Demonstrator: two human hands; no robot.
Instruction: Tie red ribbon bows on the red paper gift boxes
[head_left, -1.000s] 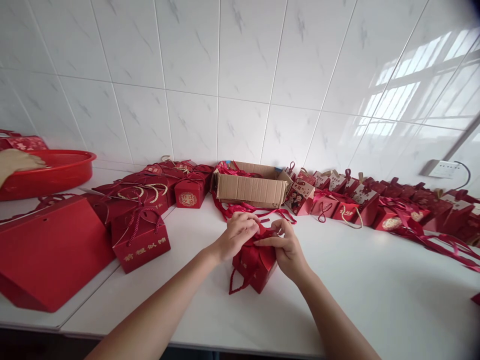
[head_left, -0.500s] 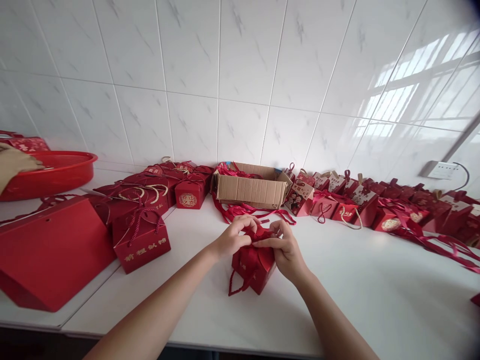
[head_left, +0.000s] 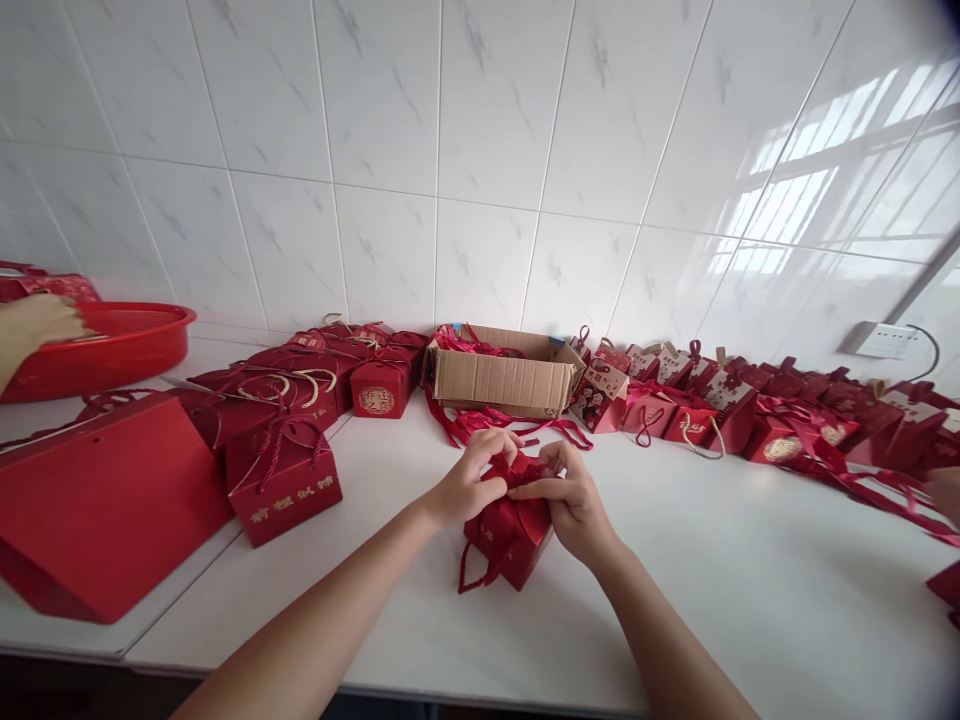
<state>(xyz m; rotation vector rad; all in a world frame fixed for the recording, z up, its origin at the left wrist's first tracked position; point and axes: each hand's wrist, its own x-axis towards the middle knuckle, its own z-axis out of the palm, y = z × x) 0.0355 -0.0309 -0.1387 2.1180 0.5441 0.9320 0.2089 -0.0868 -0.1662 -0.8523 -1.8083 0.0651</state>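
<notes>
The left hand (head_left: 466, 482) and right hand (head_left: 571, 497) pinch the top flaps of the small red gift box (head_left: 508, 540) from either side. It stands on the white counter (head_left: 750, 590), just in front of the cardboard box (head_left: 501, 380). Well left of the cardboard box, another person's hand (head_left: 34, 325) rests on a red basin (head_left: 120, 345).

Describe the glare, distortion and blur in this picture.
Head view: window glare whitens the wall tiles at upper right; the wide lens bows the tile lines; the far right edge blurs; left hand, right hand and small red box are sharp, casting soft shadows on the counter.
</notes>
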